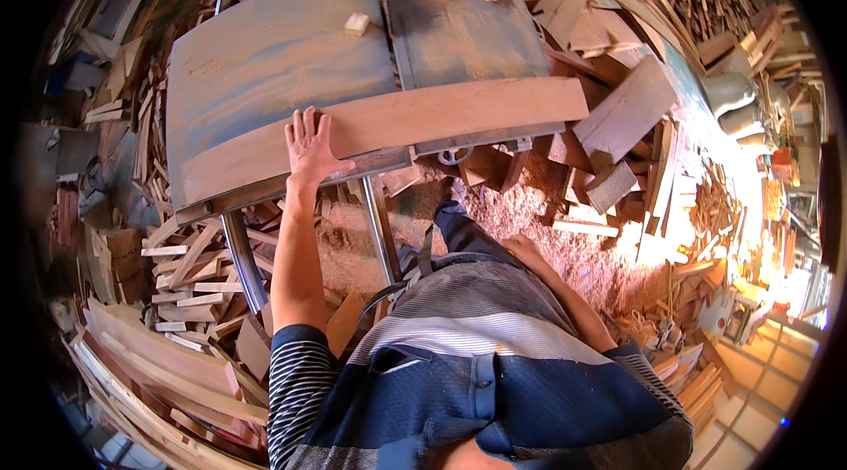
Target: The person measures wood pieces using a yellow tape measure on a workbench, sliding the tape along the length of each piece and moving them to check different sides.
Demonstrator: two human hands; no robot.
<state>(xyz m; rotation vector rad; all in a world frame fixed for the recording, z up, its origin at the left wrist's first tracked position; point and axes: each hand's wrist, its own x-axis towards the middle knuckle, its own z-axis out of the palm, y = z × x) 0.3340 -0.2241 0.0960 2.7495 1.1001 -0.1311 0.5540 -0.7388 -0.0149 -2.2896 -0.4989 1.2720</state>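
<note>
Your left hand [311, 150], the nearer, lay spread on the board [459, 113], whose long axis ran left-to-right beneath it and ahead of your right hand [527, 253], whose grip was indiscernible.

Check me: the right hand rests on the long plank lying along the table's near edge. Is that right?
Wrong hand: the head view shows the left hand resting on the long plank lying along the near edge of the table.

The plank [459, 111] is pinkish tan, the tabletop [273, 42] streaky blue-grey, the shirt [565, 391] banded navy, white and grey.
</note>
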